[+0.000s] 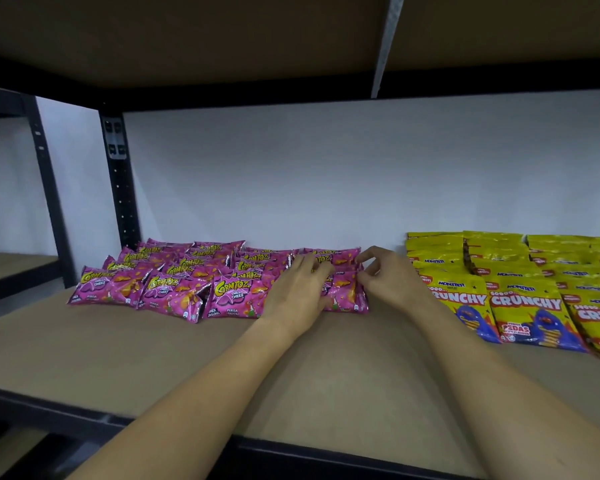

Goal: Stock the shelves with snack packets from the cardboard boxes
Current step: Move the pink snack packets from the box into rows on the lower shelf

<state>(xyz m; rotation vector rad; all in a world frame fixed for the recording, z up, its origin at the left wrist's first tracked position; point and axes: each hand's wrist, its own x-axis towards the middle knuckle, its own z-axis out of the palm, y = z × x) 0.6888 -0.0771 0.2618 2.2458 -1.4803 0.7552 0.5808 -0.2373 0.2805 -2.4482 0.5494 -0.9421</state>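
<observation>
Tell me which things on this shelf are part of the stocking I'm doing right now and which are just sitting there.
In the job:
pink Corntoz packets, in rows
rightmost pink packet, under both hands
left hand, resting on it
right hand, pinching its edge
shelf board

Just sitting there:
yellow Monster Crunchy packets, already lined up at right
shelf upright

"corntoz chilli cheez" on pink packets (232,295), "monster crunchy" on yellow packets (527,306)
</observation>
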